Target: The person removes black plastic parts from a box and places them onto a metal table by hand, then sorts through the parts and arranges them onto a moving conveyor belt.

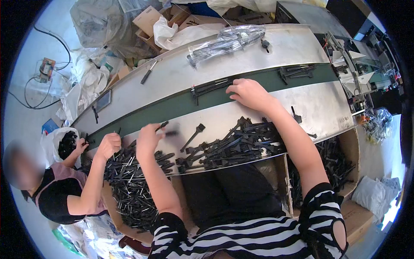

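My right hand (250,93) reaches over the green conveyor belt (168,103), its curled fingers on the handle ends of a small bundle of black brush-like pieces (211,88). My left hand (148,140) is raised over the metal table (302,99), fingers bent around a dark piece (162,125); a blurred dark shape shows beside the fingers. Below and right of it lies a heap of black brush-like pieces (241,142), with a loose one (192,137) apart from it. Left of my left hand is a pile of black handle-like pieces (138,164).
Cardboard boxes of black parts stand at my left (136,207) and right (336,168). A co-worker's hand (108,144) is close to my left hand. More black pieces (297,72) lie on the belt. A plastic-wrapped bundle (226,45) and a screwdriver-like tool (148,72) lie across it.
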Tool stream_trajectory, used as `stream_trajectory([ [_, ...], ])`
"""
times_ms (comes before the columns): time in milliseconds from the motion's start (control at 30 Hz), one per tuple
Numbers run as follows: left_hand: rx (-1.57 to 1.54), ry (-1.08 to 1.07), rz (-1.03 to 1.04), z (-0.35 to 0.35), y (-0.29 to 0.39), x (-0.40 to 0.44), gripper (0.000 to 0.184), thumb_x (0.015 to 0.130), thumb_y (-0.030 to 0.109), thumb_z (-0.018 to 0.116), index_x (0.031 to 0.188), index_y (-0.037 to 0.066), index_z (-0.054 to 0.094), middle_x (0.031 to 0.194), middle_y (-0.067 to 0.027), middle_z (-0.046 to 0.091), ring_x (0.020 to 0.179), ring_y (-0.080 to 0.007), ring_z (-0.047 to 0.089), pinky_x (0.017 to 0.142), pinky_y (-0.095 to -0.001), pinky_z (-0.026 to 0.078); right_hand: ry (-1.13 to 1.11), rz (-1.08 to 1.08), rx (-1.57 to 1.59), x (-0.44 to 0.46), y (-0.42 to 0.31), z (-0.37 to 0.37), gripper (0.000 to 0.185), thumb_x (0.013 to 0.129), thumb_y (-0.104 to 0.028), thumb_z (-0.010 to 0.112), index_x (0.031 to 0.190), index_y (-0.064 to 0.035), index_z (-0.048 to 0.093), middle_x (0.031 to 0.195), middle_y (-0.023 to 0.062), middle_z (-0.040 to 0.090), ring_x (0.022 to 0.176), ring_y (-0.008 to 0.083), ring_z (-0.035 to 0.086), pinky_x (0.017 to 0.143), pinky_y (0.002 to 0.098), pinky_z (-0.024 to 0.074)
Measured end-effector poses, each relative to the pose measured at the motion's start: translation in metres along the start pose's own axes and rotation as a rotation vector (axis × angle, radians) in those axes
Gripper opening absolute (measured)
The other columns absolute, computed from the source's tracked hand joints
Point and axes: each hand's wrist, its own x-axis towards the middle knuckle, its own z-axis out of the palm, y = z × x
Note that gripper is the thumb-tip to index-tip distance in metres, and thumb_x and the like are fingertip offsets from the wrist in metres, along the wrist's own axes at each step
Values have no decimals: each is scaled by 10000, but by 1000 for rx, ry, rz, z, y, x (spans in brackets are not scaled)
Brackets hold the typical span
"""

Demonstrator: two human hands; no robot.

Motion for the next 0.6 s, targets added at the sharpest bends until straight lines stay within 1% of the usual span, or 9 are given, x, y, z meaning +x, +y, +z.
stream_trajectory([
  [33, 2, -87, -77, -4, -6, -4, 259, 785, 208, 648, 1011, 81, 642, 862, -154, 601, 831, -348, 589, 740, -412, 472, 5, -12, -2, 0, -1, 0, 158, 769, -165, 638, 899, -77, 661, 827, 120, 609, 828, 304, 608, 743, 405, 489],
  [133, -46, 140, 39, 7, 3, 5, 353, 805, 175, 626, 1126, 35, 578, 924, -205, 575, 901, -370, 569, 806, -404, 463, 32, -23, -16, 0, -6, -1, 152, 773, -156, 629, 903, -83, 661, 823, 119, 612, 819, 305, 610, 741, 406, 490],
  [200, -176, 126, 190, 18, 37, 13, 410, 832, 94, 579, 1220, -3, 491, 1013, -236, 528, 977, -381, 526, 866, -393, 434, 74, 6, -46, 2, -3, -7, 147, 777, -149, 622, 903, -86, 661, 819, 118, 615, 810, 303, 613, 740, 407, 491],
  [267, -235, 65, 447, 34, 77, 32, 484, 796, -23, 523, 1272, 3, 439, 1061, -230, 481, 1016, -370, 487, 901, -384, 409, 164, 62, -63, 2, 1, -22, 140, 793, -145, 608, 907, -79, 656, 812, 116, 608, 800, 302, 604, 724, 399, 485],
  [300, -244, 82, 582, 45, 98, 46, 527, 732, -91, 482, 1252, -6, 461, 1036, -217, 479, 1001, -361, 481, 907, -379, 400, 208, 92, -73, 1, 4, -29, 138, 802, -143, 600, 908, -75, 654, 809, 115, 604, 795, 301, 599, 716, 395, 482],
  [333, -313, 91, 729, 56, 117, 59, 572, 685, -113, 472, 1247, -9, 469, 1034, -211, 480, 1000, -356, 480, 905, -376, 397, 292, 81, -67, 0, 8, -34, 140, 803, -131, 598, 916, -70, 653, 794, 122, 601, 775, 310, 597, 702, 392, 478],
  [433, -384, 46, 858, 73, 178, 81, 552, 708, -118, 452, 1251, -24, 459, 1089, -200, 461, 1033, -335, 460, 927, -378, 391, 333, 130, -62, -3, 22, -46, 143, 802, -115, 598, 923, -64, 654, 787, 125, 604, 749, 315, 600, 684, 394, 474],
  [500, -298, 235, 887, 83, 202, 91, 542, 717, -109, 455, 1252, -24, 457, 1120, -197, 452, 1060, -330, 452, 934, -385, 392, 366, 123, -29, -6, 30, -45, 145, 798, -107, 602, 925, -60, 655, 780, 128, 608, 730, 316, 603, 671, 394, 474],
  [600, -253, 317, 733, 88, 212, 87, 522, 722, -95, 463, 1239, -23, 468, 1130, -188, 460, 1059, -339, 458, 936, -402, 393, 373, 135, -5, -8, 35, -51, 149, 793, -101, 608, 926, -55, 656, 773, 133, 613, 716, 313, 608, 656, 391, 477],
])
